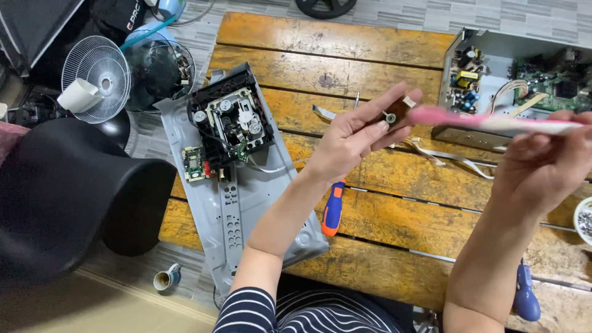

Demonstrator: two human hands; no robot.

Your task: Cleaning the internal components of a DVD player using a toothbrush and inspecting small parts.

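The left hand pinches a small brown circuit part with a round silver disc on its face between thumb and fingertips, raised above the worn yellow-brown plank table. The right hand is closed around the pale handle of a pink-headed brush-like tool, whose blurred pink end meets the small part from its 3 o'clock side.

At 6 o'clock of the left hand, partly hidden behind the wrist, an orange-and-blue handled screwdriver lies on the planks. At 8 o'clock of that hand a black plastic disc-drive mechanism with white gears sits on a long grey sheet-metal chassis plate, which overhangs the table's near-left edge; a small green circuit board lies on the plate just beside the mechanism. White flat ribbon cables trail across the wood beneath the two hands.

At 12 o'clock of the right hand stands an open grey metal device case holding green circuit boards. At 6 o'clock of that forearm a blue tool handle rests on the table, and at 4 o'clock a small white bowl of metal bits shows at the picture's edge.

On the floor to the left are a white fan grille and a black chair.
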